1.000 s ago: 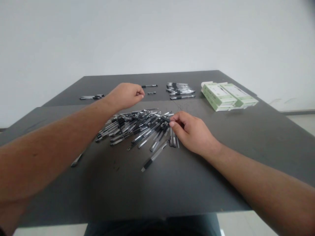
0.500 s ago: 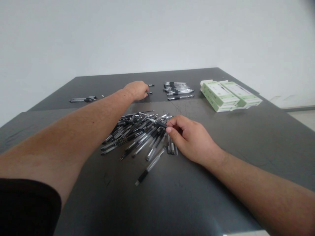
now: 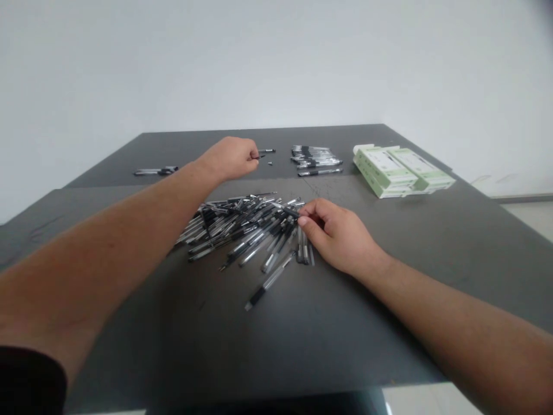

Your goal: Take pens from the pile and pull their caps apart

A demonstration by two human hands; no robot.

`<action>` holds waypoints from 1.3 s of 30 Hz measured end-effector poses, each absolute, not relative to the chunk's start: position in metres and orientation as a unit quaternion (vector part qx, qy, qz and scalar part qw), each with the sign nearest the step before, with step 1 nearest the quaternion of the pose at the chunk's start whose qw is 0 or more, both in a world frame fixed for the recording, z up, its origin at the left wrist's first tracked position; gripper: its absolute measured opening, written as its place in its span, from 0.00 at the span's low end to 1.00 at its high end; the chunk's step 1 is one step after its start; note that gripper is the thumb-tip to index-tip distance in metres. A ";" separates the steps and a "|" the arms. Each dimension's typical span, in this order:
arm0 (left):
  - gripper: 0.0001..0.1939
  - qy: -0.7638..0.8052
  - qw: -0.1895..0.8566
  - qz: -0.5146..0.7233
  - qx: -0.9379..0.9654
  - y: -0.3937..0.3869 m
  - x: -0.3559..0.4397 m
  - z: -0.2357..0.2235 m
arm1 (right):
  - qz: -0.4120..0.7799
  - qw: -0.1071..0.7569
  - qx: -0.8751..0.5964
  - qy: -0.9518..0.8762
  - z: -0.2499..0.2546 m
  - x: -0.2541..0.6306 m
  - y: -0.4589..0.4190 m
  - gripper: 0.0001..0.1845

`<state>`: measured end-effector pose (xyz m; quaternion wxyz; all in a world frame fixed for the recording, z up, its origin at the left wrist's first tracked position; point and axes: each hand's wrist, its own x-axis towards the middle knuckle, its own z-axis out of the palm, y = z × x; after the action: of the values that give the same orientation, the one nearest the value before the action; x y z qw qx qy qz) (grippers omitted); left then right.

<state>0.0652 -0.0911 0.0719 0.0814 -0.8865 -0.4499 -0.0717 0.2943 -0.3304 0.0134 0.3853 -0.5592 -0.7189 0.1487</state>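
In the head view, a dark grey table [image 3: 410,242] bears the pile of pens [image 3: 248,225]; a pale wall [image 3: 276,63] rises far beyond the pile. The table's near edge lies well this side of the pile, and broad tabletop spreads to its right. Beyond the pile and rightward sit grouped pens [image 3: 313,157] and green-and-white boxes [image 3: 384,167]. The left arm stretches past the pile's left part — the left hand [image 3: 232,157] is beyond it, fingertips together on a thin dark piece [image 3: 261,157]. The right hand [image 3: 341,233], at the pile's right edge, clamps a dark-gripped pen [image 3: 291,211] between thumb and finger — tip over the pile.
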 end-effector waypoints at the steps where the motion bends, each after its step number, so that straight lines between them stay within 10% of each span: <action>1: 0.19 -0.451 0.062 -0.100 -0.885 -0.106 0.059 0.077 | 0.144 0.389 -0.558 -0.719 0.014 0.295 -0.331 0.06; 16: 0.17 -0.421 -0.253 -0.307 -0.815 -0.276 0.003 0.054 | 0.030 0.400 -0.473 -0.784 0.020 0.306 -0.340 0.08; 39: 0.10 -0.332 -0.231 -0.367 -0.838 -0.300 0.015 0.023 | 0.115 0.393 -0.515 -0.753 0.026 0.305 -0.349 0.06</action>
<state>0.0148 -0.2996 0.0230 -0.2313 -0.8377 -0.3315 -0.3672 0.3053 -0.3485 0.0261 0.3929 -0.5151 -0.7531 0.1145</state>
